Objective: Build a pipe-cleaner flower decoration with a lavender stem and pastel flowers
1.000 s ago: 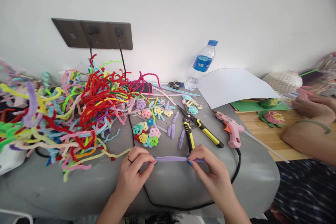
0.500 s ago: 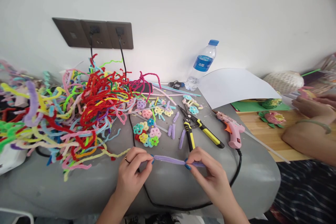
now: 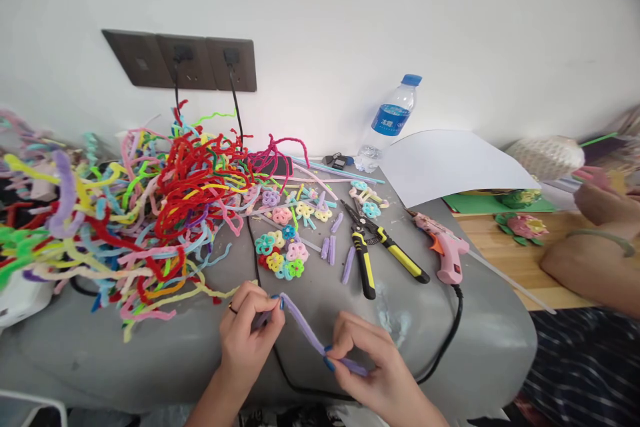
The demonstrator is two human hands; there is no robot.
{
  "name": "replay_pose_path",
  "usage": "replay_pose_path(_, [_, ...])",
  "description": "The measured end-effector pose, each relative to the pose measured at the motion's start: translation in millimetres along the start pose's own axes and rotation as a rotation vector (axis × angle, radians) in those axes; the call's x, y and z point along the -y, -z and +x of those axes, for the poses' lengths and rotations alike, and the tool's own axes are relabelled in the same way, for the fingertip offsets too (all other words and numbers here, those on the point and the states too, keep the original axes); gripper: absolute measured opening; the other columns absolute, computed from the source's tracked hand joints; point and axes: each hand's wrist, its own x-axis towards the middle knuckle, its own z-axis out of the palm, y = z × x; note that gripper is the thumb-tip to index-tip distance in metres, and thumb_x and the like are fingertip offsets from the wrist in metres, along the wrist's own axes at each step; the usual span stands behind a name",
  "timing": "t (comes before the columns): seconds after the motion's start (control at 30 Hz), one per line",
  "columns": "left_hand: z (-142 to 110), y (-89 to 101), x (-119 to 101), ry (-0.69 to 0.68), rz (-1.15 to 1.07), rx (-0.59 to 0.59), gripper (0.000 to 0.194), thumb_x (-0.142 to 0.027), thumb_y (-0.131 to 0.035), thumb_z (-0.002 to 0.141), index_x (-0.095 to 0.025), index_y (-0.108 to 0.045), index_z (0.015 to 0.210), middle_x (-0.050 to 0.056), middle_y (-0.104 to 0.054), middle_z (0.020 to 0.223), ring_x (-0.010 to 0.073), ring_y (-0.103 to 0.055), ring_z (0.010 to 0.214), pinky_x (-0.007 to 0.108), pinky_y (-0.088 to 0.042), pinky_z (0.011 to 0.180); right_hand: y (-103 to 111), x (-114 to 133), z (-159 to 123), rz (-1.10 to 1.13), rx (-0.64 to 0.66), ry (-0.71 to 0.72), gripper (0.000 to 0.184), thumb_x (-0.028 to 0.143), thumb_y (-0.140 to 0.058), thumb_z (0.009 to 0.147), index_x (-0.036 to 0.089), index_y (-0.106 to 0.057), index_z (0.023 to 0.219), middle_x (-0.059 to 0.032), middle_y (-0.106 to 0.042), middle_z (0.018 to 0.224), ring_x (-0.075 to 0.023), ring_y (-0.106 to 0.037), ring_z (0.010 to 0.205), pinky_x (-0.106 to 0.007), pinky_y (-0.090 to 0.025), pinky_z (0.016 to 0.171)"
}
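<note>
A lilac pipe cleaner (image 3: 303,324) is stretched slantwise between my two hands, low over the grey table (image 3: 480,340). My left hand (image 3: 247,337), with a ring on one finger, pinches its upper left end. My right hand (image 3: 373,363) pinches it near the lower right end, closer to me. Just beyond my hands lie several small pipe-cleaner flowers (image 3: 283,250), short lilac cut pieces (image 3: 347,263) and yellow-handled pliers (image 3: 373,250).
A big tangle of coloured pipe cleaners (image 3: 125,213) fills the left of the table. A pink glue gun (image 3: 447,253) lies at right, its black cord (image 3: 450,340) curving round my hands. A water bottle (image 3: 390,120) and white paper (image 3: 450,163) stand behind. Another person's arm (image 3: 590,260) rests at far right.
My right hand has moved down and towards me with its end of the pipe cleaner, so the strand now slants instead of lying level. My left hand has shifted slightly left.
</note>
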Motion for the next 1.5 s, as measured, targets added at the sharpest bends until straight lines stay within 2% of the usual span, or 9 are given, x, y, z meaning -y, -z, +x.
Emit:
replay_pose_path(0.1, [0,0.8,0,0.012,-0.002,-0.018,0.020,-0.002,-0.060,0.090,-0.020,-0.057,0.083,-0.005,-0.053,0.071,0.0084,-0.056,0.064,0.017,-0.048,0.062,-7,-1,-1,0.044,0.007,-0.023,0.020,0.005,-0.059,0.086,0.024,-0.053,0.081,0.0035,-0.055,0.071,-0.0128,-0.053,0.066,-0.021,-0.038,0.060])
replay_pose_path(0.27, [1,1.5,0,0.027,0.008,-0.023,0.016,-0.005,-0.061,0.092,-0.020,-0.059,0.087,-0.003,-0.058,0.075,0.0091,-0.060,0.070,0.017,-0.050,0.067,-4,-3,-2,0.072,-0.019,-0.077,0.017,0.011,-0.060,0.091,0.023,-0.055,0.081,0.0027,-0.057,0.073,-0.0131,-0.053,0.068,-0.022,-0.039,0.063])
replay_pose_path(0.5, [1,0.6,0,0.055,0.022,0.040,0.014,-0.007,-0.061,0.093,-0.021,-0.063,0.089,-0.002,-0.062,0.081,0.0095,-0.063,0.072,0.017,-0.051,0.068,0,0,-6,0.097,0.100,-0.349,0.005,0.017,-0.064,0.087,0.021,-0.061,0.087,0.0031,-0.054,0.073,-0.0133,-0.049,0.065,-0.023,-0.037,0.060])
replay_pose_path(0.63, [1,-0.1,0,0.069,0.027,0.074,0.015,-0.008,-0.060,0.093,-0.021,-0.063,0.088,-0.002,-0.063,0.081,0.0099,-0.063,0.072,0.018,-0.051,0.068,11,9,-3,0.127,0.176,-0.468,0.020,0.023,-0.070,0.086,0.022,-0.065,0.105,0.0017,-0.061,0.081,-0.0151,-0.053,0.071,-0.024,-0.043,0.067])
replay_pose_path(0.77, [3,-0.5,0,0.048,0.025,0.090,0.015,-0.008,-0.060,0.093,-0.021,-0.064,0.089,-0.001,-0.064,0.081,0.0100,-0.064,0.071,0.019,-0.052,0.070,25,13,2,0.146,0.134,-0.475,0.025,0.035,-0.064,0.093,0.022,-0.067,0.114,-0.0040,-0.070,0.092,-0.0194,-0.062,0.082,-0.028,-0.049,0.075])
replay_pose_path(0.87, [5,0.1,-1,0.027,0.008,0.115,0.015,-0.008,-0.059,0.093,-0.021,-0.065,0.088,-0.001,-0.064,0.081,0.0097,-0.064,0.071,0.018,-0.051,0.070,30,12,8,0.145,0.082,-0.497,0.025,0.037,-0.054,0.098,0.020,-0.070,0.107,-0.0060,-0.070,0.091,-0.0185,-0.064,0.076,-0.028,-0.050,0.070])
replay_pose_path(1.07, [6,1.5,-1,0.005,-0.002,0.154,0.015,-0.010,-0.059,0.094,-0.022,-0.065,0.086,-0.001,-0.065,0.079,0.0106,-0.065,0.071,0.020,-0.052,0.068,25,14,31,0.050,0.037,-0.465,0.017,0.029,-0.058,0.089,0.019,-0.066,0.078,0.0022,-0.054,0.064,-0.0129,-0.048,0.059,-0.024,-0.037,0.054])
replay_pose_path(1.23, [8,0.9,-2,-0.020,-0.001,0.175,0.014,-0.012,-0.060,0.094,-0.022,-0.066,0.086,-0.001,-0.067,0.077,0.0120,-0.066,0.068,0.022,-0.053,0.067,14,13,47,0.088,0.106,-0.492,0.013,0.024,-0.058,0.080,0.018,-0.069,0.080,0.0027,-0.055,0.061,-0.0119,-0.046,0.055,-0.024,-0.035,0.053])
replay_pose_path(1.5, [8,1.0,0,-0.038,-0.002,0.181,0.014,-0.013,-0.059,0.096,-0.021,-0.065,0.087,0.000,-0.067,0.077,0.0120,-0.065,0.069,0.022,-0.052,0.068,8,14,52,0.108,0.160,-0.517,0.009,0.023,-0.059,0.080,0.019,-0.065,0.075,0.0029,-0.056,0.061,-0.0122,-0.047,0.057,-0.023,-0.036,0.054])
